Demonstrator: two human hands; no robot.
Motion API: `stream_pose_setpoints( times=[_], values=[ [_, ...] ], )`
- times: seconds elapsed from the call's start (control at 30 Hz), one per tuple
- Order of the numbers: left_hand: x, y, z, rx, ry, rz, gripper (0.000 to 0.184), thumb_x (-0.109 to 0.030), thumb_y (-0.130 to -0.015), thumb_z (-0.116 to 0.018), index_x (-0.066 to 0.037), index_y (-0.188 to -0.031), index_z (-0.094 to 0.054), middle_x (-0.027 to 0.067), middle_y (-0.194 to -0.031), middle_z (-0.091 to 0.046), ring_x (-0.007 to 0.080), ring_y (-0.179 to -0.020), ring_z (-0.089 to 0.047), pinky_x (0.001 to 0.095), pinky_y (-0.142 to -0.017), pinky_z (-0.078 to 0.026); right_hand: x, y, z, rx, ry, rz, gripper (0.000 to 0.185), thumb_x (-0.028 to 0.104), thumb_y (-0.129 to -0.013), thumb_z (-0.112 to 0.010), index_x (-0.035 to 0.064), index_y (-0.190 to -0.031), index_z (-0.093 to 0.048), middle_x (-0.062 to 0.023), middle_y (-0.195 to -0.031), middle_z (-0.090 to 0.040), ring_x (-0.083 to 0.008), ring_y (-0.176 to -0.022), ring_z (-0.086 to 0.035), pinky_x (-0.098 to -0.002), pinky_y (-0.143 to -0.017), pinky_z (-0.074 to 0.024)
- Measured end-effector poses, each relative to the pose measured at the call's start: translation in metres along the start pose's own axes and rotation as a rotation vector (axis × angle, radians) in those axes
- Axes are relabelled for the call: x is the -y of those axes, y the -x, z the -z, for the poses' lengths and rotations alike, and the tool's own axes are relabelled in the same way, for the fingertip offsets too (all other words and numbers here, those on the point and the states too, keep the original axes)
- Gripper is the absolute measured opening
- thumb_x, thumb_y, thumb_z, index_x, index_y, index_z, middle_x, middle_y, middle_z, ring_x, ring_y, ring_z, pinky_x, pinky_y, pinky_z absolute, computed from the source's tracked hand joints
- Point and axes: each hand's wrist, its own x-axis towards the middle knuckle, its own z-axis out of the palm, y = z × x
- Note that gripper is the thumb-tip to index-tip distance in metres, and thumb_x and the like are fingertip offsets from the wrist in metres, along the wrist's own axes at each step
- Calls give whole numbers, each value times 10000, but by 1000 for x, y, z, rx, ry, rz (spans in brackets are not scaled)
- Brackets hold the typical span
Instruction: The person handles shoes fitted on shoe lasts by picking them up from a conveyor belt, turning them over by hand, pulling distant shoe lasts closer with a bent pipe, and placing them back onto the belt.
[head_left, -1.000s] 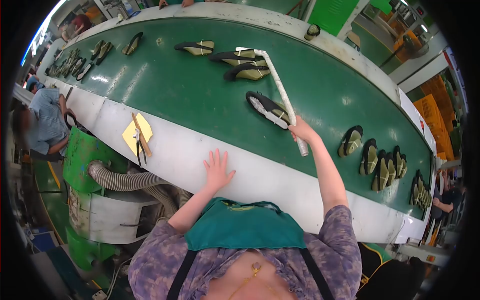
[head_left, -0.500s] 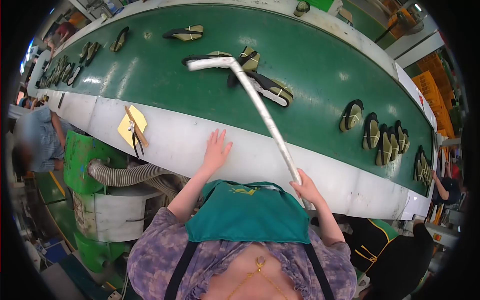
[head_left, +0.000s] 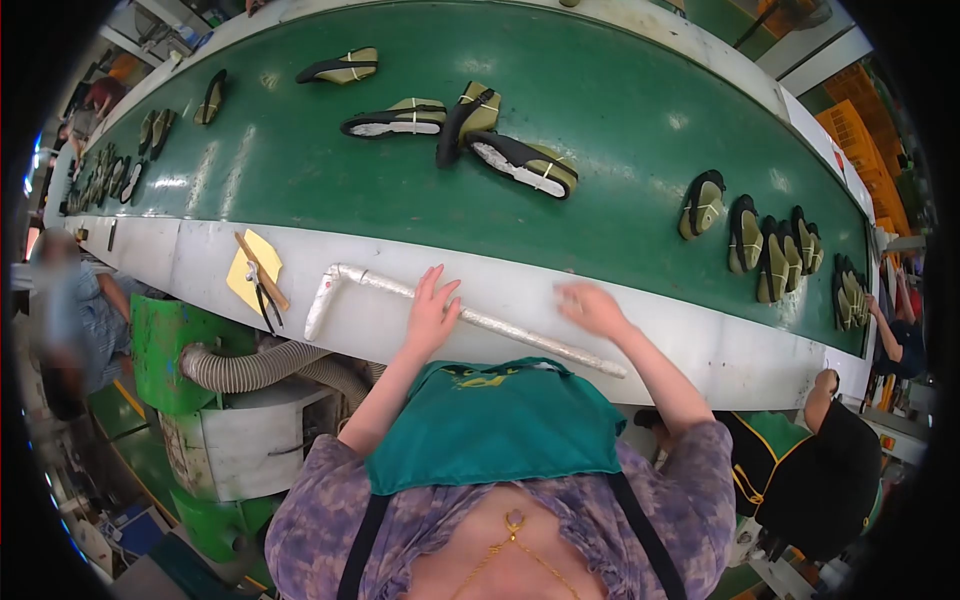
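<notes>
A bent pole wrapped in silvery-white tape (head_left: 520, 330), hooked at one end, lies along the white ledge in front of me. My left hand (head_left: 433, 315) rests across it with fingers spread, not wrapped round it. Just above the ledge, beyond the pole's straight end, is my right hand (head_left: 592, 307), a little blurred; its fingers reach out and hold nothing. On the green belt ahead sit black shoes on olive lasts: one with a white sole edge (head_left: 525, 165), one upright (head_left: 468, 122), and another on its side (head_left: 397, 118).
Pliers (head_left: 262, 290) and a wooden-handled tool (head_left: 262, 268) lie on yellow paper (head_left: 240, 278) at the ledge's left. More shoes (head_left: 770, 262) stand to the right on the belt. A ribbed hose (head_left: 245, 368) runs below the ledge. A person in black (head_left: 825, 480) is at right.
The pole has come down from over the belt onto the ledge. My right hand has let go of it and moved up and away. The central shoes have shifted and stand closer together.
</notes>
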Motion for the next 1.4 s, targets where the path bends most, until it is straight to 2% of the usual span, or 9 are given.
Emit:
stream_pose_setpoints(
  times=[0.17,0.27,0.5,0.57,0.8,0.9,1.0,1.1,1.4],
  values=[
    [-3,-4,4,40,46,44,310,-146,-878,-607,-83,-1181,-611,179,-1424,-400,396,-1335,-349,463,-1077,-335,-32,-134,29,-449,-691,-488,843,288,-823,-731,105,-1485,-244,-150,-1278,-521,-217,-1028,-589,-337,-778,-536],
    [-8,-6,6,48,134,108,314,-132,-884,-600,-88,-1195,-607,173,-1422,-405,381,-1323,-374,447,-1056,-364,-62,-184,30,-415,-768,-611,874,277,-759,-784,107,-1461,-292,-144,-1210,-567,-182,-829,-625,-282,-623,-532],
    [-25,-17,0,96,259,111,334,-122,-916,-575,-97,-1249,-580,149,-1434,-404,319,-1281,-451,357,-960,-470,-82,-196,7,-525,-515,-302,690,213,-737,-805,107,-1309,-434,-129,-1226,-531,-223,-1022,-598,-335,-755,-555],
    [-35,-26,-6,164,585,241,375,-177,-944,-552,-100,-1310,-525,144,-1443,-397,312,-1291,-445,383,-989,-447,-37,-170,17,-693,-186,-258,691,211,-695,-816,131,-1283,-463,-136,-1177,-521,-285,-983,-613,-370,-780,-541],
    [-64,-69,-34,383,1818,968,662,-582,-953,-398,-108,-1416,-380,138,-1415,-415,299,-1261,-479,451,-1025,-416,98,-81,43,-539,55,-103,627,161,-643,-784,201,-1218,-539,-147,-1100,-497,-349,-888,-615,-415,-741,-534],
    [-54,-88,-61,449,2104,892,708,-675,-919,-336,-170,-1412,-392,117,-1379,-464,282,-1266,-475,458,-1042,-396,126,-61,17,-488,114,3,650,134,-658,-780,230,-1254,-539,-145,-1089,-499,-327,-956,-587,-413,-736,-529],
    [-63,-96,-55,239,1907,1012,754,-740,-879,-319,-134,-1293,-488,130,-1279,-524,282,-1155,-548,436,-990,-455,138,-50,3,-472,214,112,741,99,-696,-766,220,-1360,-459,-151,-1134,-487,-318,-980,-570,-387,-760,-530],
    [-61,-95,-29,214,1860,1017,733,-749,-869,-333,-133,-1217,-522,116,-1182,-567,269,-1056,-590,428,-931,-495,150,-34,21,-421,-139,154,824,87,-744,-733,221,-1453,-335,-141,-1200,-475,-278,-961,-575,-363,-750,-527],
    [-71,-84,6,263,1943,997,679,-699,-895,-367,-115,-1193,-541,96,-1035,-590,241,-949,-605,426,-857,-527,145,-26,25,-333,-581,54,636,125,-912,-590,116,-1474,-294,-129,-1262,-466,-188,-960,-575,-317,-792,-504]
  ],
)
